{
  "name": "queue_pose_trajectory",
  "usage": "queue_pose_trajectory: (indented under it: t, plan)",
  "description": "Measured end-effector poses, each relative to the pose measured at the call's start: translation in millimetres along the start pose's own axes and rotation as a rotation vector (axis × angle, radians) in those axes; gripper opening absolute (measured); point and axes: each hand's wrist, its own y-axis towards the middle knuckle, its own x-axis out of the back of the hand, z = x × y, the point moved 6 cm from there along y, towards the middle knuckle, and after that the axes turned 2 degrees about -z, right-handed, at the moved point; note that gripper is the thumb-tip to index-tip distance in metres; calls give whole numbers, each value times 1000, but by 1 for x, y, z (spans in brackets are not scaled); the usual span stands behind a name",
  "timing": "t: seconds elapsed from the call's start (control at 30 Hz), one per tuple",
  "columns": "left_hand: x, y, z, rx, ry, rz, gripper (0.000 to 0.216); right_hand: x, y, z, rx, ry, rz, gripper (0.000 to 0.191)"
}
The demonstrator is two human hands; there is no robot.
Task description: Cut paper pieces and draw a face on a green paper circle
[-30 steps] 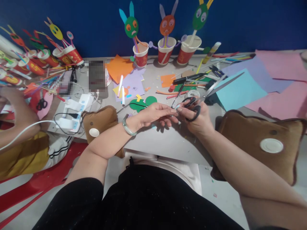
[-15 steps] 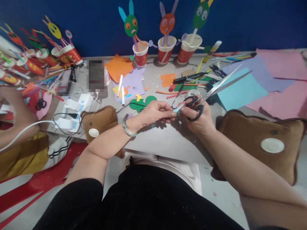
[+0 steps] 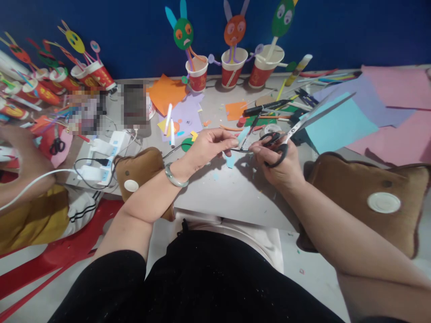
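Note:
My left hand (image 3: 210,146) pinches a small light-blue paper piece (image 3: 243,134) above the grey table (image 3: 229,193). A jade bangle sits on that wrist. My right hand (image 3: 278,163) grips black-handled scissors (image 3: 286,134), their long blades pointing up and to the right. The two hands nearly touch at the fingertips. Another light-blue scrap (image 3: 230,160) lies on the table just below them. A green paper cut-out (image 3: 186,144) shows behind my left hand.
Three red paper cups with puppet faces (image 3: 232,67) stand at the back wall; more lie at the far left. Coloured paper sheets (image 3: 340,123) cover the right. Brown cushions (image 3: 370,197) flank my arms. A power strip (image 3: 107,146) and another person's arm (image 3: 20,161) are at left.
My left hand has lifted and moved slightly left with the blue piece. The scissors have tilted, and a blue scrap now lies on the table beneath the hands.

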Motion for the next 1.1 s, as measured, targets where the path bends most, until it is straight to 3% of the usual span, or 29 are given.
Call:
queue_pose_trajectory:
  t: [0.3, 0.6, 0.8, 0.93, 1.1]
  plan:
    - [-15, -3, 10, 53, 142, 46, 41, -2, -2, -6, -41, -7, 11, 60]
    - [-14, 0, 14, 10, 163, 74, 42, 2, -1, -12, -28, -15, 29, 61]
    - [-16, 5, 29, -9, 38, 102, 45, 2, -1, -12, 18, 18, 57, 60]
    - [-17, 2, 23, -97, 101, 101, 38, -2, -4, -4, 69, 29, 94, 66]
    - [-18, -11, 5, -302, 453, 48, 5, -4, -8, 3, 119, -2, 90, 61]
